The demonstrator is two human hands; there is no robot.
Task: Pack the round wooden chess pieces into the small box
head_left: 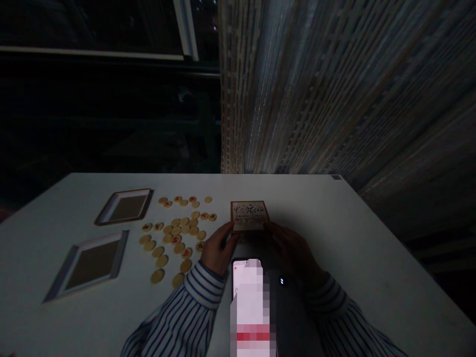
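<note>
Between my two hands is a flat, brown-edged square piece printed with Chinese characters point(250, 218); whether it is a box or a folded board I cannot tell. My left hand point(219, 248) closes on its near left corner, thumb in front. At the near right corner my right hand point(295, 250), in shadow, grips it too. Left of my left hand, round wooden Chinese chess pieces point(175, 230) lie scattered, some with red or black characters up, others showing plain faces. Just this side of the square piece, between my forearms, is a lit phone point(238, 277), its screen partly blurred out.
Two shallow open trays lie at the left of the white table point(357, 258): a brown-rimmed one point(145, 210) farther off, a pale-rimmed one point(121, 253) nearer. A small bright light point(283, 281) shows right of the phone. A striped curtain point(297, 89) hangs behind the table; the room is dim.
</note>
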